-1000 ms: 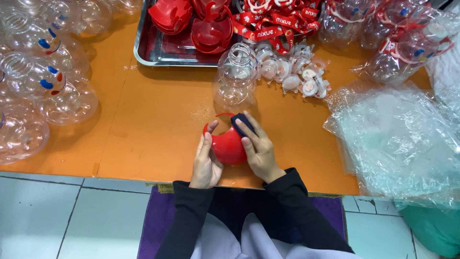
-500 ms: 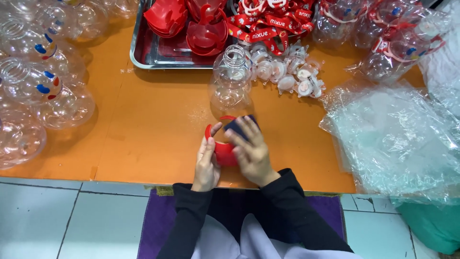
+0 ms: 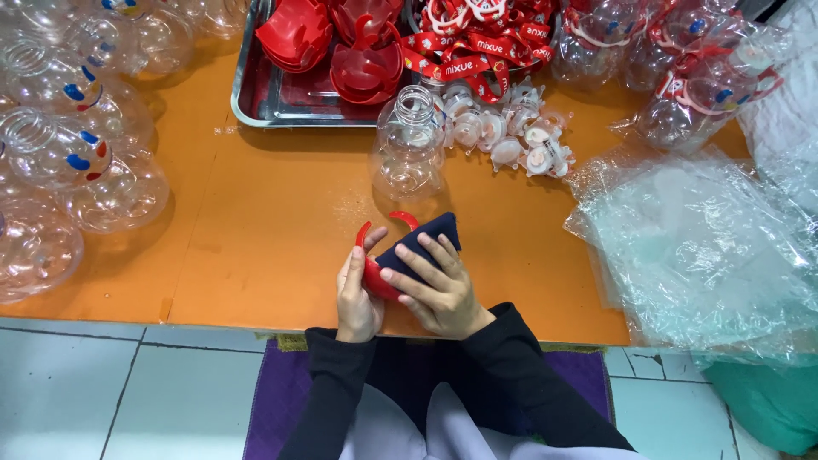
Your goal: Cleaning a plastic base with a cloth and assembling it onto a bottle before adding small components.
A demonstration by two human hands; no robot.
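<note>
Head view: red lid (image 3: 375, 279) is gripped by left hand (image 3: 356, 290) just below clear bottle (image 3: 409, 145), w/ dark cloth (image 3: 417, 247) pressed on it by right hand (image 3: 439, 285), apparently for wiping.

A: What colours are you holding?

B: In your left hand (image 3: 356, 294) is a glossy red lid (image 3: 375, 274); under your right hand (image 3: 439, 285) lies a dark navy cloth (image 3: 426, 238). Your sleeves (image 3: 511, 375) are black.

A: And around you?

B: The table (image 3: 256, 255) is orange. The bottle (image 3: 409, 140) is clear; the bottles on the left (image 3: 77, 153) carry red, blue and yellow marks. The tray (image 3: 264, 102) is silver, holding red lids and red straps (image 3: 464, 51) with white lettering. The caps (image 3: 511, 136) are whitish.
</note>
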